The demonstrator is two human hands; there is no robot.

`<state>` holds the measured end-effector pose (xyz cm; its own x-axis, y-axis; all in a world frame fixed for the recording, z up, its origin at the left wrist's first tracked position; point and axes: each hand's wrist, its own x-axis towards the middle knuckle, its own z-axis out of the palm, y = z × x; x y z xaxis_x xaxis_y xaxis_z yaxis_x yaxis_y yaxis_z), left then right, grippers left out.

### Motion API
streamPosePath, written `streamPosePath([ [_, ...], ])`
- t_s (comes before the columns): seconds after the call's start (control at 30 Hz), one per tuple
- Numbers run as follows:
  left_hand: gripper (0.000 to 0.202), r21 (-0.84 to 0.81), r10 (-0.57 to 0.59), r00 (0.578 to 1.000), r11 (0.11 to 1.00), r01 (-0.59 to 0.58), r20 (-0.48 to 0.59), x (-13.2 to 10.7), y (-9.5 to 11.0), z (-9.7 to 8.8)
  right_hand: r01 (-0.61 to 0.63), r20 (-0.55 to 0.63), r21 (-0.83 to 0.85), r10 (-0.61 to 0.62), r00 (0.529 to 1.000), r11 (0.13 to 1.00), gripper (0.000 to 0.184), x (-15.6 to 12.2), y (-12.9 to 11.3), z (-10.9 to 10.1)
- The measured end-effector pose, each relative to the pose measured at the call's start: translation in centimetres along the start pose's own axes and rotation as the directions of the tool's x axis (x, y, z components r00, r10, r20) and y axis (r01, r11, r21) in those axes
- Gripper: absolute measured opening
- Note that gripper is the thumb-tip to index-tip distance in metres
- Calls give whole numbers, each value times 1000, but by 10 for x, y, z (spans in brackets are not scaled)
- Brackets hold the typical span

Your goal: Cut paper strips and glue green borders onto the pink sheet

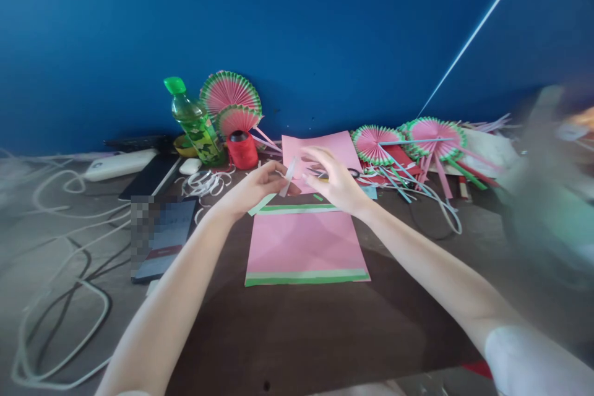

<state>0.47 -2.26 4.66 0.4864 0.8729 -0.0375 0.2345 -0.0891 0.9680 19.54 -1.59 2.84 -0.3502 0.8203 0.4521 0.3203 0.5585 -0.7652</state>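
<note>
My left hand [268, 184] is closed, pinching a thin pale strip [288, 174] that stands up at a slant between its fingertips. Across from it, my right hand [335, 178] curves inward with thumb and fingers apart, and I see nothing held in it. Below both hands lies a pink paper sheet [304, 241] with green and pale green bands along its near and far edges. Another pink sheet [320, 145] is behind the hands. Scissors [354, 172] lie on that sheet, partly hidden by my right hand.
Pleated pink paper fans [232, 94] lean against the blue wall, with more fans [434, 136] at right. A green-capped bottle [197, 127], red thread spool [242, 151], curled white strips [208, 182] and cables [104, 303] crowd the left. A blurred shape [547, 198] covers the right.
</note>
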Motion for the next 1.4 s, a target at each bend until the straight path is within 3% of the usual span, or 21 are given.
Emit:
streamPosePath([
  [0.3,10,59,44,984,997,-55,171,-1,-3,-3,-121,-21,91,123,992,988,38,3,4,-6],
  [0.5,27,93,31,967,994,-56,252,1,-4,2,-96,4,76,96,995,992,35,1,7,-3],
  [0.67,27,109,48,977,991,-72,207,3,-8,7,-37,28,107,34,999,994,34,0,8,-3],
  [0.93,22,235,44,998,970,-55,52,3,-4,15,-48,-53,38,50,997,998,28,-5,0,1],
  [1.4,16,334,90,996,938,-93,27,4,-11,19,-29,-71,216,45,996,976,22,-6,6,6],
])
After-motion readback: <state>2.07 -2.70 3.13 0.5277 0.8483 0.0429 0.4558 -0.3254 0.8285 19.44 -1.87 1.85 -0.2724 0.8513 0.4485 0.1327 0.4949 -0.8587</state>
